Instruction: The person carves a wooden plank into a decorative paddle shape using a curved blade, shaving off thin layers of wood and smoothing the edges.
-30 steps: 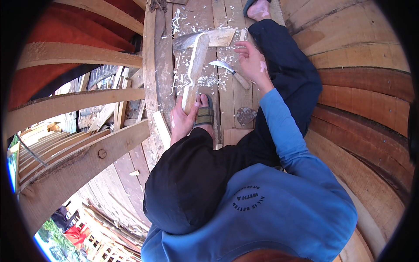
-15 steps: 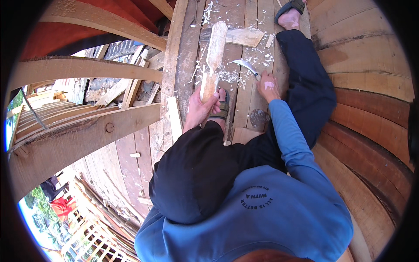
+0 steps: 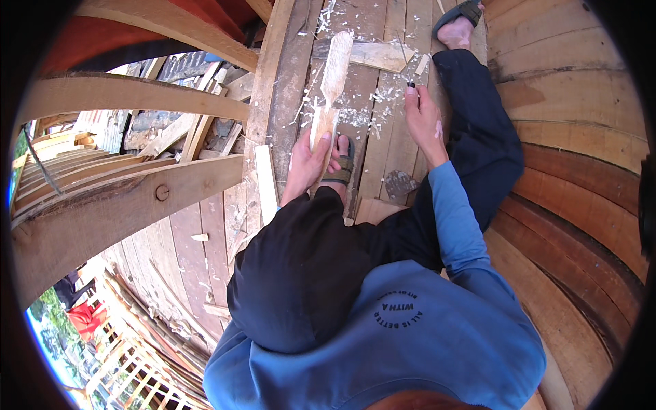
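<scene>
My left hand [image 3: 311, 162] is closed around the lower, blocky end of a pale carved wooden piece [image 3: 337, 66]. This piece has a narrow neck in the middle and a long rounded blade-like part pointing away from me. My right hand [image 3: 425, 124] grips the dark handle of a knife [image 3: 405, 58] to the right of the carving, apart from it. The thin blade points away from me and shows nearly edge-on. Most of the handle is hidden in my fingers.
A flat wood offcut [image 3: 376, 55] lies crosswise beyond the carving, among scattered shavings [image 3: 379, 115]. A dark roundish lump [image 3: 400, 184] sits on the planks near my right forearm. Timber beams [image 3: 130, 195] stand at left; a curved plank wall [image 3: 564, 102] rises at right. My sandaled feet rest on the floorboards.
My right hand has lifted and turned, so the knife, earlier showing its curved blade pointing left, now points away from me. The carving has tilted and shifted slightly left with my left hand.
</scene>
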The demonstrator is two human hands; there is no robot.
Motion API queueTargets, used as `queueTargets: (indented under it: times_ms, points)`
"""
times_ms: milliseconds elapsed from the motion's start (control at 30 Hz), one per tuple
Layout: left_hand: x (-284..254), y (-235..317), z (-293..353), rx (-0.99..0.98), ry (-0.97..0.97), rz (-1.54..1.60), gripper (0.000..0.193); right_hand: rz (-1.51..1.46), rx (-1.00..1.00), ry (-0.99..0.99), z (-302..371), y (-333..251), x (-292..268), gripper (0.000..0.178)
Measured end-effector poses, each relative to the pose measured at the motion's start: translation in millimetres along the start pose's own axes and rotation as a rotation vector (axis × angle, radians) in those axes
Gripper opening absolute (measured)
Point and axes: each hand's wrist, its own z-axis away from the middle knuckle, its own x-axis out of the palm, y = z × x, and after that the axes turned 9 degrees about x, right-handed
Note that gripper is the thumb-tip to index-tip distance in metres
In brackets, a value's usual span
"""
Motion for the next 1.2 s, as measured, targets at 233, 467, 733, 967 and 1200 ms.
queueTargets:
  times_ms: [233,467,733,967,1200]
  points:
    - [3,4,0,-0.05,-0.019,-0.018,0.032,0.207,-0.324,-0.287,23,-50,-18,0.024]
    - [13,19,-3,-0.105,-0.085,0.032,0.028,0.415,-0.358,-0.157,-9,-37,-13,0.024]
    - [18,15,-13,-0.069,-0.124,0.065,0.024,0.481,-0.345,-0.2,-16,-37,-9,0.029]
    - [12,15,-11,-0.062,-0.126,0.058,0.024,0.483,-0.384,-0.172,-11,-40,-7,0.03]
    - [14,19,-6,-0.105,-0.126,-0.006,0.025,0.496,-0.378,-0.133,-24,-21,-4,0.03]
